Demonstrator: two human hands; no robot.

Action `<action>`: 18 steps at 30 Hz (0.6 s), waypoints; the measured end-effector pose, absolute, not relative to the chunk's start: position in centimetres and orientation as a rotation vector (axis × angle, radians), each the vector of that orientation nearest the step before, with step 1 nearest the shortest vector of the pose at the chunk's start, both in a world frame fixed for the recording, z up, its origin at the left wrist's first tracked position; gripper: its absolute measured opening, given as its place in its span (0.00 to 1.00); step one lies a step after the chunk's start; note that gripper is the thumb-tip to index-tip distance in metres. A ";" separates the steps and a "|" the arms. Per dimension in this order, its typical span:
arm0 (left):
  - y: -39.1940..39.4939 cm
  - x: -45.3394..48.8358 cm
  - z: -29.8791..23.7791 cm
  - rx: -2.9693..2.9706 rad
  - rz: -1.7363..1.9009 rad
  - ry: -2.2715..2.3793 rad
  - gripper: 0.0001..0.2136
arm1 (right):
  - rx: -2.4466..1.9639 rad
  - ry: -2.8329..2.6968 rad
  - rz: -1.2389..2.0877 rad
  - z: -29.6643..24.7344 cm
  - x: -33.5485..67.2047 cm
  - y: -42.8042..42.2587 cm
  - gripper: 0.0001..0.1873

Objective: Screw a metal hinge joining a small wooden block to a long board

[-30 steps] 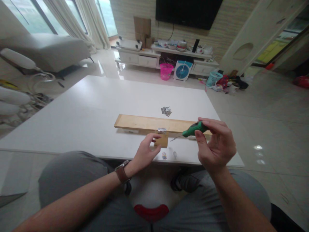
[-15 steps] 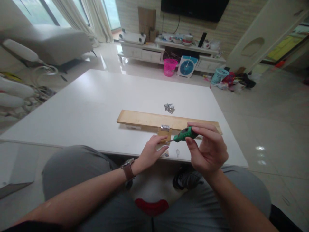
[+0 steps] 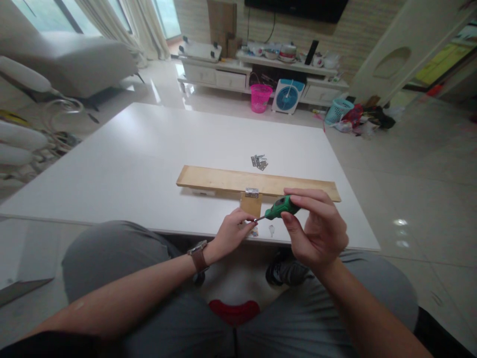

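A long pale wooden board (image 3: 223, 179) lies across the white table (image 3: 149, 164). A small metal hinge (image 3: 252, 192) joins it to a small wooden block (image 3: 250, 204) at its near edge. My right hand (image 3: 316, 228) grips a green-handled screwdriver (image 3: 279, 207), its tip pointing left toward my left fingers. My left hand (image 3: 231, 233), with a brown-strapped watch on its wrist, has thumb and finger pinched together at the screwdriver tip, just below the block. What the pinch holds is too small to see.
Several loose hinges (image 3: 260, 161) lie beyond the board. A small pale object (image 3: 272, 230) rests near the table's front edge. Behind the table are a pink basket (image 3: 260, 97), a blue fan (image 3: 287, 97), a TV cabinet and a grey sofa (image 3: 74, 64).
My right hand has brought the screwdriver down and left, so its tip now meets my left fingers. My left hand has dropped below the block and closed into a pinch.
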State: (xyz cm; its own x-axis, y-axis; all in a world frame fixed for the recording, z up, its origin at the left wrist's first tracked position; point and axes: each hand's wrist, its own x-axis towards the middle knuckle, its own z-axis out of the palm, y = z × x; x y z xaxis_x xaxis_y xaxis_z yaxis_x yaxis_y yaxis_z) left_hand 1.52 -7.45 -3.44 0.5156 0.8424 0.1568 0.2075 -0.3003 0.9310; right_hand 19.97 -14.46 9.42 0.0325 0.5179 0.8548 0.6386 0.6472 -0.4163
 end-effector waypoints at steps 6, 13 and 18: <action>-7.7 1.7 -3.8 1.805 0.815 0.869 0.04 | -0.962 -1.635 -0.087 9.3 19.9 -14.6 0.27; -7.9 1.8 -3.8 1.812 0.802 0.875 0.04 | -0.991 -1.638 -0.102 9.1 20.0 -14.4 0.25; -7.9 1.8 -3.7 1.798 0.804 0.876 0.05 | -1.018 -1.646 -0.120 9.0 20.1 -14.4 0.24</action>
State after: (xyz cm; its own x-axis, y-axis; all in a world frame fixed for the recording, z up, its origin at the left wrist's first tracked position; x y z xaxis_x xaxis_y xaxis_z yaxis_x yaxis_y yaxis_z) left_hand 1.83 -7.94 -3.66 0.5276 0.8372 0.1441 0.2155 -0.2960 0.9305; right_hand 20.07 -14.35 8.96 0.0144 0.5486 0.8360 0.6636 0.6201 -0.4184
